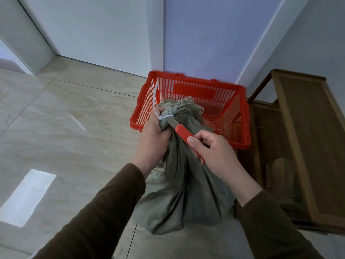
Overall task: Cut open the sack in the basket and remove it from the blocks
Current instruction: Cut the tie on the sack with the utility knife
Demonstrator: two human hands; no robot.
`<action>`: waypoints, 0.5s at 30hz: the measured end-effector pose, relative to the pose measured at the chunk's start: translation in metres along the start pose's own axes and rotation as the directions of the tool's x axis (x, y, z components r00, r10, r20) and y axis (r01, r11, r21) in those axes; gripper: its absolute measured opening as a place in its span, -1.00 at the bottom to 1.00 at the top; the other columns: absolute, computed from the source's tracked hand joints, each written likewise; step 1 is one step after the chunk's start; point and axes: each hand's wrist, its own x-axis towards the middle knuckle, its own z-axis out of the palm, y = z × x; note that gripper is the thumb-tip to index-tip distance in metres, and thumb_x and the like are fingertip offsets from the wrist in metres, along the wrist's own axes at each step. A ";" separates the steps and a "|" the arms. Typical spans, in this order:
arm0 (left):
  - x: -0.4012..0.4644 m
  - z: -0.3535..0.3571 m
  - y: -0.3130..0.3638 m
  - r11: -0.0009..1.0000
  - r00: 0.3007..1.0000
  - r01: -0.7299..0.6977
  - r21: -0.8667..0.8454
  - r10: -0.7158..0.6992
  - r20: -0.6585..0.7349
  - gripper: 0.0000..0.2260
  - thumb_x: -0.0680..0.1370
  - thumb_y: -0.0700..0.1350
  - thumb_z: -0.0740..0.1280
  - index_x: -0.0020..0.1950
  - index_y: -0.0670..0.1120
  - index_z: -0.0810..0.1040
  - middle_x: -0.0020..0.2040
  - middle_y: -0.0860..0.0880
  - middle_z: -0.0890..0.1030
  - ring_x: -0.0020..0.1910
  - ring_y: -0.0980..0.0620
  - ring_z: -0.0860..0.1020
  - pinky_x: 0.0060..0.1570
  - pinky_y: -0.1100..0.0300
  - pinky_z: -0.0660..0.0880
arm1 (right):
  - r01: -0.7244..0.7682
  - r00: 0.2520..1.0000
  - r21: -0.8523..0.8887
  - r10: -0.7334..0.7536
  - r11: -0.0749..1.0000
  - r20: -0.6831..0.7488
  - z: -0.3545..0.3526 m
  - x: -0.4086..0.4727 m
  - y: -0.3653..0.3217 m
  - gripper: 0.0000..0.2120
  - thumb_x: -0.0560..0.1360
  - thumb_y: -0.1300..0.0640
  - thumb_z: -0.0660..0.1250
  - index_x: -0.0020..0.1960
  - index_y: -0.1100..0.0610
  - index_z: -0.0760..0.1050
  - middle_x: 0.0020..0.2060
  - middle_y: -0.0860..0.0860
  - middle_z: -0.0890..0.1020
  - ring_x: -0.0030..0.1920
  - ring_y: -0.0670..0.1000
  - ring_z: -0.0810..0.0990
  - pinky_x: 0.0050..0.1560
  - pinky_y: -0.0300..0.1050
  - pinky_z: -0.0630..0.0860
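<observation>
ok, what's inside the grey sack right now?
Cannot see: the grey woven sack is cinched shut by a white zip tie, so its fabric hides the contents. The left hand grips the neck; the red utility knife meets the tie.

Pale beige floor tiles [56, 113] with faint marbled streaks and thin dark grout lines fill the left and lower part of the frame. A bright rectangular patch of light [28, 197] lies on them at lower left. White walls [97, 28] run across the top, meeting at a corner [164, 34] near upper centre, the right panel tinted bluish. At the right edge stands a brown wooden shelf unit [298, 146], dim inside.
</observation>
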 end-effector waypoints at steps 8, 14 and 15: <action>-0.001 0.002 0.001 1.000 1.000 -0.025 0.005 0.025 0.005 -0.73 0.61 -0.28 0.39 0.18 0.05 0.49 -0.01 0.02 0.66 -0.03 0.13 0.65 0.00 0.14 0.58 | -0.011 1.000 0.139 0.011 0.990 -0.005 0.001 -0.001 -0.001 -0.75 0.63 -0.10 0.36 -0.17 -0.01 0.58 -0.43 -0.09 0.62 -0.45 -0.07 0.54 -0.26 0.10 0.54; -0.004 0.010 0.004 0.997 1.000 0.002 -0.077 -0.003 -0.010 -0.75 0.59 -0.28 0.39 0.08 0.06 0.49 0.03 -0.14 0.67 0.01 -0.11 0.66 0.05 -0.12 0.63 | -0.099 0.995 0.275 0.087 0.956 0.055 0.003 -0.003 -0.004 -0.72 0.64 -0.04 0.37 -0.21 0.03 0.56 -0.42 -0.02 0.59 -0.46 -0.01 0.51 -0.33 -0.03 0.46; -0.005 0.011 0.004 0.995 0.999 0.033 -0.095 -0.033 0.005 -0.75 0.58 -0.27 0.40 0.08 0.07 0.49 0.03 -0.14 0.67 0.01 -0.11 0.67 0.06 -0.14 0.63 | -0.057 0.998 0.153 0.055 0.987 0.016 0.002 -0.003 -0.004 -0.73 0.64 -0.08 0.36 -0.20 0.01 0.55 -0.40 -0.01 0.61 -0.43 0.04 0.54 -0.31 0.03 0.48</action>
